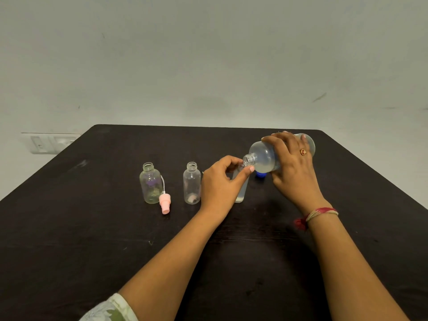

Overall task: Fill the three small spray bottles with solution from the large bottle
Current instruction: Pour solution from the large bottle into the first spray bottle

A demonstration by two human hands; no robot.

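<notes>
My right hand (293, 163) grips the large clear bottle (264, 158), tipped nearly flat with its open mouth pointing left over a narrow small bottle (240, 193). My left hand (220, 181) holds that narrow bottle upright near its neck; a little liquid shows at its bottom. Two more small clear bottles stand uncapped to the left: one (151, 183) at the far left, one (192, 183) in the middle. A pink spray cap (165, 203) with its tube lies beside the far-left bottle.
The dark table (92, 228) ends at a far edge close to a grey wall. A blue cap (261, 174) lies on the table under the large bottle. A wall socket plate (49, 142) sits beyond the table's left corner.
</notes>
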